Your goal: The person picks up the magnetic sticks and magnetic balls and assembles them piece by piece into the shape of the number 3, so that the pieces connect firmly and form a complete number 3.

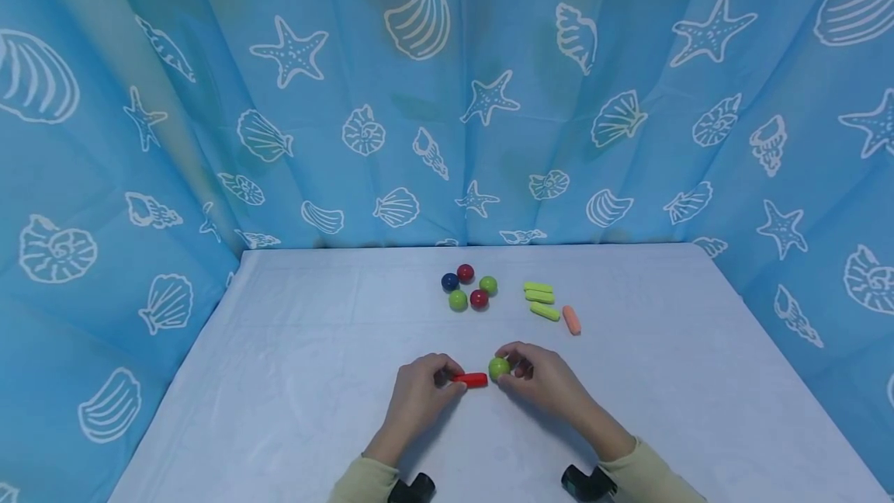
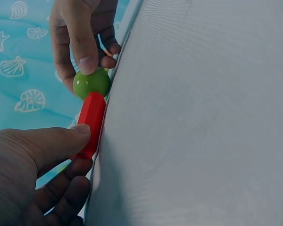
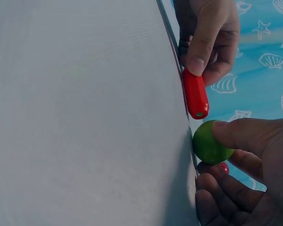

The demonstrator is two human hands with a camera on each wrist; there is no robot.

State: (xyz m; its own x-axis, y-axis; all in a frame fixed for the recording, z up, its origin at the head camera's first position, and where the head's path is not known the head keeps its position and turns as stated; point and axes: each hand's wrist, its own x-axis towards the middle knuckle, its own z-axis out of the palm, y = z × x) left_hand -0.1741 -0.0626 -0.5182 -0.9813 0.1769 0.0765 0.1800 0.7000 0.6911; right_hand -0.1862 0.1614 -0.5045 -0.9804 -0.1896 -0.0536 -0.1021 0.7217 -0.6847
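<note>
Ideally, with the left hand (image 1: 421, 393) pinching the red rod (image 1: 477, 380) and the right hand (image 1: 548, 384) pinching the green ball (image 1: 499, 368) just beyond the rod's free end, over the white table (image 1: 279, 410), both grips should be light and the rod aimed at the ball's middle.

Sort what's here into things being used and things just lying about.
In use:
red stick, in the left hand
green ball, in the right hand

Lying about, apparently:
blue ball
two red balls
two other green balls
three green sticks
orange stick
</note>
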